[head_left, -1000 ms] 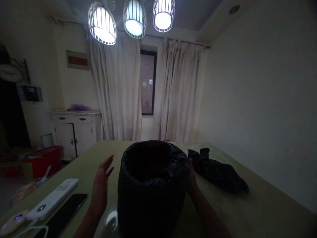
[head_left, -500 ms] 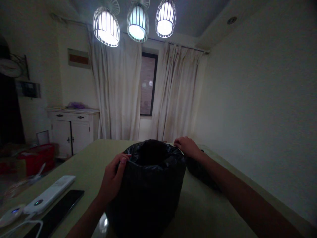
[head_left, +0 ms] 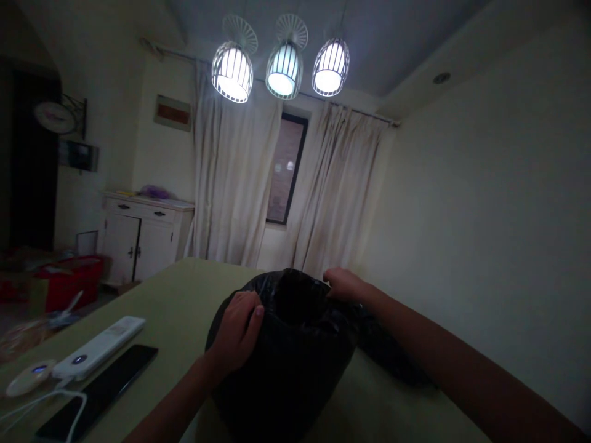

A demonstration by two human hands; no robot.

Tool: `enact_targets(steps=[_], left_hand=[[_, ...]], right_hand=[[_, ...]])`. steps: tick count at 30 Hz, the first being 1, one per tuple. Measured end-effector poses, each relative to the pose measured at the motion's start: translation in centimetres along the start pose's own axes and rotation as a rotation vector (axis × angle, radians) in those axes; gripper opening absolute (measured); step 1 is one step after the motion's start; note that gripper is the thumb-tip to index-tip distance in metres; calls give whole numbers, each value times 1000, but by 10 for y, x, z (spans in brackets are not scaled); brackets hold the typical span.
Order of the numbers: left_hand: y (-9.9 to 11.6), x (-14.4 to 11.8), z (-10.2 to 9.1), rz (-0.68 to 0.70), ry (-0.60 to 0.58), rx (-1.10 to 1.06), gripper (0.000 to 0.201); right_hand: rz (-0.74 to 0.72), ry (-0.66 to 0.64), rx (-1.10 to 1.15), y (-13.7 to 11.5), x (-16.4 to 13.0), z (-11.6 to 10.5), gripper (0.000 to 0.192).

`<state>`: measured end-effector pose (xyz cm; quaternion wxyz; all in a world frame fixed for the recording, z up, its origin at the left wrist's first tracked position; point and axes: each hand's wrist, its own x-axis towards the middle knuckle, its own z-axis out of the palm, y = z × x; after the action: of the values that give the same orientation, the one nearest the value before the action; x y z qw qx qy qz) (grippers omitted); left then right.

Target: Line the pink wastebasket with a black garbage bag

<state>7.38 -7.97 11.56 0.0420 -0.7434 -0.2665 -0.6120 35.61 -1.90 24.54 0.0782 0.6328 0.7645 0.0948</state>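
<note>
Two bare hands grip the bag's mouth from opposite sides: the left hand (head_left: 237,329) has its fingers bent over the near-left edge with the thumb drawn in beside them, and the right hand (head_left: 345,285) seems to pinch the far-right edge, though its fingertips are partly lost in dark plastic. If either hold is on one thin fold only, the film could slip out or tear when pulled; uneven pulling from the two sides could also tip the whole thing over. The right forearm passes over a crumpled black plastic bundle (head_left: 390,355), so a low sweep of that arm might drag it along.

The bulging black plastic bag (head_left: 281,381) with a round open mouth stands between the hands, its body below them and nearer the wearer, its dark opening just right of the left thumb. Whether anything is inside cannot be told. It rests on a pale green, glossy tabletop (head_left: 198,295). Well apart, to the left, lie a flat black phone (head_left: 99,391) and, just beyond it, a long white plastic device (head_left: 99,347) with a white cable (head_left: 55,392).
</note>
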Motion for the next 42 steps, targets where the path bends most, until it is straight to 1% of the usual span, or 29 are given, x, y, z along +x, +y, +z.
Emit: enact_targets(steps=[1,3,4,5,7,10,12,15,17,19,22,24,26,27,28,29,30,32,33,34,36,38,39,42], left_hand=[[-1,0,3,45,9,20,28],[0,2,11,120,32,57,28],[2,3,15,156,38,71,28],[4,4,20,192,43,83,28],[12,8,28,257,49,114,26],[26,16,39,314,60,185,23],[35,20,47,318,58,229,21],[44,23,57,288,46,271,19],[48,22,61,252,22,268,18],[51,20,61,183,-13,215,17],[55,19,55,-10,-69,20,20],[56,21,48,-178,-77,-147,24],[55,21,40,-313,-39,-268,28],[54,21,36,-349,-22,-302,30],[52,20,33,-351,-19,-321,32],[50,18,30,-316,-34,-327,32],[48,15,28,-243,-58,-319,32],[46,9,26,-15,-86,-236,38],[45,6,27,109,-77,-166,41],[46,3,29,217,-59,-95,40],[48,1,35,357,-29,10,25],[51,1,41,401,0,44,17],[52,0,42,396,42,52,16],[51,-6,43,311,252,104,11]], right_hand=[[11,-9,-30,0,-4,1,49],[31,-14,-70,0,-11,0,34],[43,-3,-86,1,-14,-2,28],[54,19,-105,1,-16,-5,25],[75,74,-144,0,-18,-17,29],[93,181,-189,-2,-12,-41,36],[92,261,-209,-7,-4,-59,39],[55,430,-222,-20,6,-86,39],[8,545,-227,-34,10,-103,37],[-39,627,-238,-49,12,-117,33],[-70,712,-244,-71,13,-139,32],[-59,736,-212,-82,14,-154,31],[-44,729,-138,-92,17,-168,30],[-44,709,-93,-96,19,-175,29],[-49,682,-50,-99,21,-181,30],[-56,651,-11,-102,23,-186,30],[-62,623,26,-105,26,-191,31],[-74,587,129,-108,31,-197,29],[-90,574,211,-110,34,-199,26],[-112,556,314,-111,37,-200,22],[-158,506,547,-113,43,-202,18],[-199,465,760,-117,47,-203,16],[-224,454,843,-119,47,-204,15],[-310,461,983,-127,44,-209,11]])
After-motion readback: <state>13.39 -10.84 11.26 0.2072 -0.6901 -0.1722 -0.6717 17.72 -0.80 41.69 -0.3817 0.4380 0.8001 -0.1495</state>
